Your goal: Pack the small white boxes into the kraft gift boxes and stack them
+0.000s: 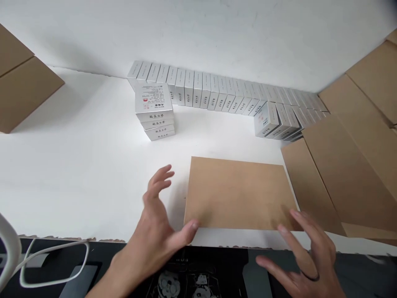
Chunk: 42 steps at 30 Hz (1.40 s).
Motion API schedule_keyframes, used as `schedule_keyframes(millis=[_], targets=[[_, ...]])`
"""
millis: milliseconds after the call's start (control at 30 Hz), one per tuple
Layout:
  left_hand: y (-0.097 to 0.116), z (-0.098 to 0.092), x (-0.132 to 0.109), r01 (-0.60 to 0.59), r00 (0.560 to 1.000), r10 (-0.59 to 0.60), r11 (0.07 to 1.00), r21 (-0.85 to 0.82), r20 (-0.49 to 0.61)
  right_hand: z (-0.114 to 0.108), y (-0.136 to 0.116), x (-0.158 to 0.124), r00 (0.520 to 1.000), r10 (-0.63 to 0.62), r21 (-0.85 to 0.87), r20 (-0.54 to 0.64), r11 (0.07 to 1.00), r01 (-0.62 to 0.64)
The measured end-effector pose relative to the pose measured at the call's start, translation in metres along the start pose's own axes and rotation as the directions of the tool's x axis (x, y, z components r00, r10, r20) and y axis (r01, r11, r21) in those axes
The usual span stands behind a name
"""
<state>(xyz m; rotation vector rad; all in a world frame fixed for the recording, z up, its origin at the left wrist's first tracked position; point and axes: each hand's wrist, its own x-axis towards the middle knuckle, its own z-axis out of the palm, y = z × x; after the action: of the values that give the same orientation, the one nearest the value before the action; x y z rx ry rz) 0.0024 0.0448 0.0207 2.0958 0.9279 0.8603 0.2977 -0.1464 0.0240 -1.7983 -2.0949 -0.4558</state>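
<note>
The brown cardboard piece (238, 192) lies on the white surface (77, 178), near the front edge. The left hand (155, 223) and the right hand (310, 252) are spread at its near corners; I cannot tell whether they touch it. Farther back stands a stack of silver boxes (154, 99).

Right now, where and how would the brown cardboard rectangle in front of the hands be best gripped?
Probably by its two short edges, near the front corners, one hand per side: the brown cardboard rectangle lies flat, long edge toward the person. The left hand has bare tabletop beside it; the right hand likely needs a front approach, since cardboard panels crowd that edge.
</note>
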Motion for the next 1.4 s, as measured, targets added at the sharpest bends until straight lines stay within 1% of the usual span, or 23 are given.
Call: schedule_keyframes(millis=[33,100,167,233,333,400,433,467,500,533,600,633,667,700,733,833,933,1000,1133,1267,1300,1333,1400], targets=[[-0.004,-0.004,0.007,-0.028,0.992,0.023,0.999,0.041,0.122,0.008,0.000,-0.002,0.996,0.073,0.021,-0.058,0.997,-0.072],[-0.013,-0.012,0.022,-0.095,0.938,0.063,0.993,0.077,0.341,0.022,0.001,-0.005,0.969,0.210,0.105,-0.131,0.975,-0.197],[-0.020,-0.018,0.035,-0.121,0.887,0.076,0.990,0.071,0.456,0.033,0.001,-0.008,0.944,0.307,0.225,-0.122,0.935,-0.275],[-0.025,-0.020,0.045,-0.108,0.865,0.069,0.993,0.049,0.497,0.041,0.002,-0.014,0.929,0.357,0.325,-0.099,0.894,-0.309],[-0.029,-0.019,0.050,-0.090,0.853,0.060,0.995,0.032,0.519,0.050,0.004,-0.028,0.926,0.357,0.332,-0.121,0.894,-0.301],[-0.031,-0.017,0.050,-0.088,0.854,0.055,0.995,0.038,0.517,0.055,0.003,-0.038,0.910,0.406,0.347,-0.089,0.869,-0.354],[-0.031,-0.015,0.049,-0.090,0.859,0.058,0.995,0.038,0.509,0.056,0.002,-0.043,0.887,0.457,0.370,-0.060,0.836,-0.406],[-0.032,-0.014,0.048,-0.098,0.863,0.069,0.995,0.032,0.500,0.056,-0.001,-0.047,0.851,0.525,0.399,-0.015,0.783,-0.477],[-0.032,-0.012,0.047,-0.112,0.868,0.088,0.993,0.020,0.489,0.056,-0.004,-0.050,0.793,0.608,0.430,0.034,0.708,-0.560],[-0.032,-0.011,0.046,-0.131,0.873,0.113,0.991,0.005,0.475,0.055,-0.008,-0.052,0.721,0.687,0.460,0.089,0.613,-0.642],[-0.031,-0.008,0.044,-0.172,0.878,0.160,0.985,-0.015,0.450,0.054,-0.016,-0.051,0.545,0.813,0.497,0.207,0.392,-0.774],[-0.030,-0.006,0.043,-0.189,0.880,0.176,0.982,-0.015,0.441,0.053,-0.019,-0.049,0.461,0.852,0.503,0.248,0.293,-0.813],[-0.028,-0.005,0.042,-0.198,0.883,0.181,0.980,-0.005,0.433,0.053,-0.022,-0.047,0.398,0.878,0.506,0.265,0.225,-0.833],[-0.027,-0.004,0.041,-0.206,0.886,0.183,0.979,0.008,0.427,0.053,-0.025,-0.045,0.360,0.895,0.508,0.263,0.189,-0.840],[-0.025,-0.002,0.041,-0.209,0.888,0.180,0.978,0.024,0.423,0.053,-0.026,-0.042,0.339,0.907,0.514,0.251,0.172,-0.840],[-0.022,0.000,0.040,-0.203,0.893,0.160,0.977,0.060,0.422,0.054,-0.025,-0.039,0.320,0.926,0.524,0.199,0.175,-0.833],[-0.023,-0.001,0.040,-0.196,0.878,0.151,0.979,0.053,0.455,0.051,-0.022,-0.039,0.294,0.928,0.484,0.231,0.153,-0.862],[-0.025,-0.005,0.041,-0.190,0.857,0.150,0.981,0.030,0.493,0.047,-0.024,-0.038,0.308,0.917,0.447,0.254,0.171,-0.878],[-0.030,-0.012,0.042,-0.128,0.818,0.112,0.992,-0.013,0.565,0.036,-0.035,-0.033,0.384,0.878,0.429,0.286,0.241,-0.870],[-0.031,-0.016,0.042,-0.107,0.799,0.110,0.993,-0.040,0.591,0.031,-0.041,-0.031,0.424,0.859,0.421,0.288,0.283,-0.861],[-0.031,-0.016,0.041,-0.107,0.798,0.111,0.993,-0.042,0.593,0.031,-0.039,-0.031,0.450,0.851,0.409,0.270,0.322,-0.854],[-0.031,-0.016,0.040,-0.106,0.798,0.109,0.994,-0.040,0.592,0.030,-0.037,-0.032,0.493,0.836,0.391,0.241,0.381,-0.838],[-0.030,-0.017,0.037,-0.091,0.805,0.077,0.996,-0.006,0.588,0.030,-0.030,-0.033,0.596,0.789,0.322,0.148,0.532,-0.783]])
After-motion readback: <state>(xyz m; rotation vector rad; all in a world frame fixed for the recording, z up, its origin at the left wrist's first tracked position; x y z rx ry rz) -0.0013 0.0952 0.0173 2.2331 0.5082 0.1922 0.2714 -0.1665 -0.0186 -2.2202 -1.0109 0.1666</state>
